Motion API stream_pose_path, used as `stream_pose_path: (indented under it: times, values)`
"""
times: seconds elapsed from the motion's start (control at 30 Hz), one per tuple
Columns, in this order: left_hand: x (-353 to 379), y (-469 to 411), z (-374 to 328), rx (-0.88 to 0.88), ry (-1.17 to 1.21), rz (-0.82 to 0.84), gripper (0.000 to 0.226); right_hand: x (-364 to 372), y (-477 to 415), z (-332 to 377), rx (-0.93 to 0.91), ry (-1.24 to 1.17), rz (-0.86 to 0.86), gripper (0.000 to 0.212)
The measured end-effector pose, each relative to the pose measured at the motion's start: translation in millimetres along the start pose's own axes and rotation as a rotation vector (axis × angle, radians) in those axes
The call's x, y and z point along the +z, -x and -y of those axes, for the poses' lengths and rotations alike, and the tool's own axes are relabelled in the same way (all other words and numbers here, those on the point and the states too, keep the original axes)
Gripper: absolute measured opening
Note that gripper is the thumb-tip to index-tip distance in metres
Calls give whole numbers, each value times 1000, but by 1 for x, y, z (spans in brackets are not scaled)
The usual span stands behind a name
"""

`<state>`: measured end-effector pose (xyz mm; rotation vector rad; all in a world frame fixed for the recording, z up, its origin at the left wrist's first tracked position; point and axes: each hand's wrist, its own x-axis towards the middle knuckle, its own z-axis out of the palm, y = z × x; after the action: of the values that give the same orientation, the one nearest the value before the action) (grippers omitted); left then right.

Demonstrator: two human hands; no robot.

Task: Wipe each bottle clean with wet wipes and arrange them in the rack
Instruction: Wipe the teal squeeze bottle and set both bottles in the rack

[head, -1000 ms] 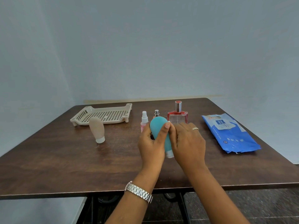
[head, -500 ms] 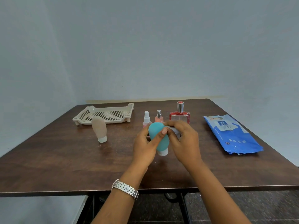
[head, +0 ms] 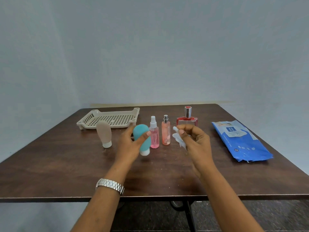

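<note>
My left hand (head: 129, 144) holds a teal squeeze bottle (head: 142, 139) cap-down above the table. My right hand (head: 194, 141) pinches a crumpled white wet wipe (head: 178, 137), a hand's width to the right of the bottle. Between the hands, behind them, stand a pink spray bottle (head: 154, 134) and a peach spray bottle (head: 165, 131). A red square perfume bottle (head: 187, 118) stands behind my right hand. A beige squeeze bottle (head: 104, 133) stands cap-down at the left. The beige slotted rack (head: 108, 118) lies at the back left with nothing in it.
A blue pack of wet wipes (head: 240, 141) lies flat at the right side of the brown table (head: 66, 164). The table's front edge runs under my forearms. A metal watch (head: 110, 185) is on my left wrist.
My hands have parted: the right hand came off the teal bottle to the right with the wipe, and the left hand moved the bottle slightly left.
</note>
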<state>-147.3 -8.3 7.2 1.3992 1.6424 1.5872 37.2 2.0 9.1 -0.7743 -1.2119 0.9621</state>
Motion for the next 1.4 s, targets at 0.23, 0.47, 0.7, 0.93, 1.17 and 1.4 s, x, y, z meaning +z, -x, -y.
stream_pose_path:
  times: [0.23, 0.47, 0.7, 0.93, 1.17, 1.4]
  values:
    - [-25, -34, 2, 49, -235, -103, 31, 1, 8, -12, 63, 0, 7, 22]
    - [-25, -57, 1, 2, -404, -17, 42, 0, 11, -22, 110, 21, 33, 14]
    - [-29, -63, 1, -24, -411, 33, 32, -1, 10, -24, 114, 25, 43, 12]
    - [-31, -60, -6, 28, -459, -11, 45, 0, 11, -23, 115, 17, 65, 11]
    - [-60, -50, -11, 227, -474, -414, 48, 1, 11, -23, 164, 39, 76, 10]
    - [-100, -58, 39, -230, -187, -177, 106, 7, 4, -23, 171, 150, 103, 11]
